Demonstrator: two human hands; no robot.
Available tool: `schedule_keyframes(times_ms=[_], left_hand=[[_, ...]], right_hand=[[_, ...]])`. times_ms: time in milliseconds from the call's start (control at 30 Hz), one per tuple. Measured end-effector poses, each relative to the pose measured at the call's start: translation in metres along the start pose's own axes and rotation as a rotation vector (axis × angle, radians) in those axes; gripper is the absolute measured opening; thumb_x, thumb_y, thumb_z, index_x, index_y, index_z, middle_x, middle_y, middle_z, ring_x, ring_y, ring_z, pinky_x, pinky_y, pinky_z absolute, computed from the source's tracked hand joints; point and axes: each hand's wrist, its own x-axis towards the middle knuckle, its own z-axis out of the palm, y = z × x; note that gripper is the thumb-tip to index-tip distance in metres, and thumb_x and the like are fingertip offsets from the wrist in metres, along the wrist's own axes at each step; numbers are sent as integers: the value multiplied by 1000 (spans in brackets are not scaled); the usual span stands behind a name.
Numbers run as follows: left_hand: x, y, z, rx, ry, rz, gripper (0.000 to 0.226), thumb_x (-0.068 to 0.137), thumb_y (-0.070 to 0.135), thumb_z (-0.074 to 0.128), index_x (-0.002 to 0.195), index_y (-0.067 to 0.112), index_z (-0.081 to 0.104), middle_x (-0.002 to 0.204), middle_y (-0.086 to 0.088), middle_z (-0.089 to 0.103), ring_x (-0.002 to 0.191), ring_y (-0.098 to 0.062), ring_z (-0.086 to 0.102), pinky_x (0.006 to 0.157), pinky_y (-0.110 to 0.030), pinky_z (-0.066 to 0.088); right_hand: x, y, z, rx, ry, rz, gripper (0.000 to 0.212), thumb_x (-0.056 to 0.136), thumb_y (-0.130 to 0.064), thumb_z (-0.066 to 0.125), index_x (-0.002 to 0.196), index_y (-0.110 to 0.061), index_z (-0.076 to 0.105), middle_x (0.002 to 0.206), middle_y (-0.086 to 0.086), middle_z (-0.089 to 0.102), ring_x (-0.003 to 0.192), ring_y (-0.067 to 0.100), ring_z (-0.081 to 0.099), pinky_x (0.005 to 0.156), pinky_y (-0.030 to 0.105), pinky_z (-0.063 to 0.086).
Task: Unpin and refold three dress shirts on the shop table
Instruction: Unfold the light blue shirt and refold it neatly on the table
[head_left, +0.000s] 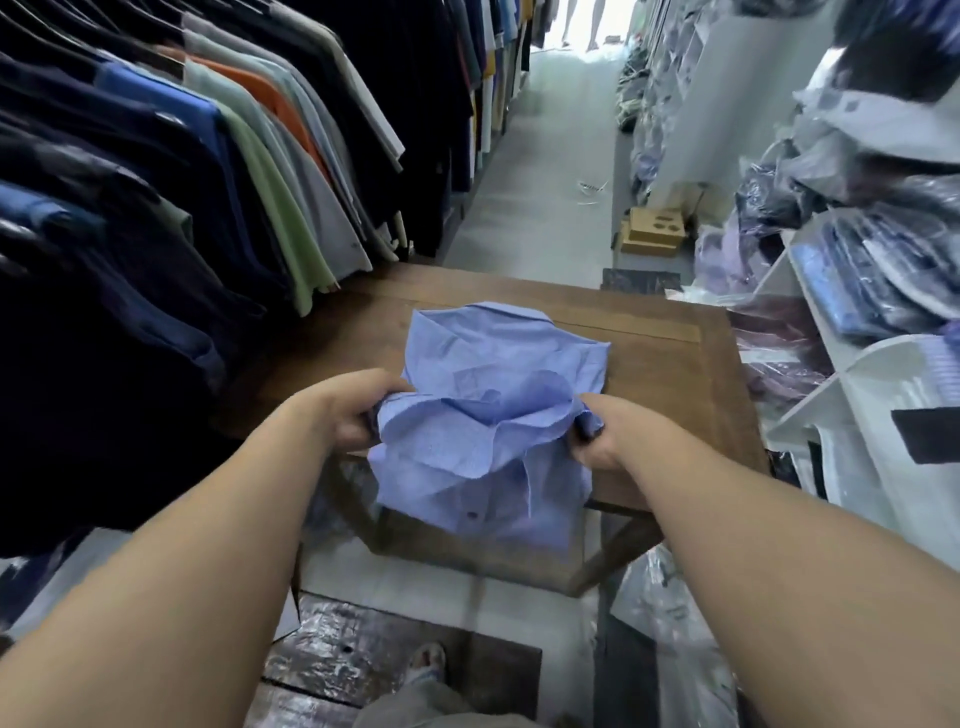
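Note:
A light blue dress shirt (483, 405) lies crumpled on the small brown wooden table (670, 364), its lower part with dark buttons hanging over the near edge. My left hand (353, 410) grips a bunched fold at the shirt's left side. My right hand (602, 436) grips the fabric at its right side. Both hands hold the cloth a little above the table's front edge. No pins can be made out. No other loose shirt is on the table.
A rack of hanging shirts (208, 171) crowds the left side up to the table. White shelves (841, 364) with bagged folded shirts stand on the right. Cardboard boxes (654, 231) sit in the aisle beyond. Plastic bags (670, 618) lie on the floor by my foot (428, 662).

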Motion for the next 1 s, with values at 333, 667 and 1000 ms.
schedule_keyframes(times_ms=[333,667,1000], left_hand=[[104,49,11,-140,253,63,17,103,11,35,99,5,51,81,-11,47,66,-24,51,63,-36,54],[146,52,13,511,431,214,41,82,32,82,106,11,57,106,-2,59,98,-27,60,78,-37,50],[144,57,2,293,231,254,19,84,26,70,88,11,58,88,-2,66,78,-20,62,68,-33,49]], right_hand=[[46,-24,-3,420,250,-89,30,102,-14,35,115,5,54,109,22,63,68,34,71,49,32,60],[65,-29,-11,-882,451,-323,41,71,-35,90,86,-10,62,83,4,57,75,23,56,67,36,45],[97,-52,-11,-642,183,-93,49,73,-28,90,106,-7,60,104,4,64,94,21,65,74,31,55]])
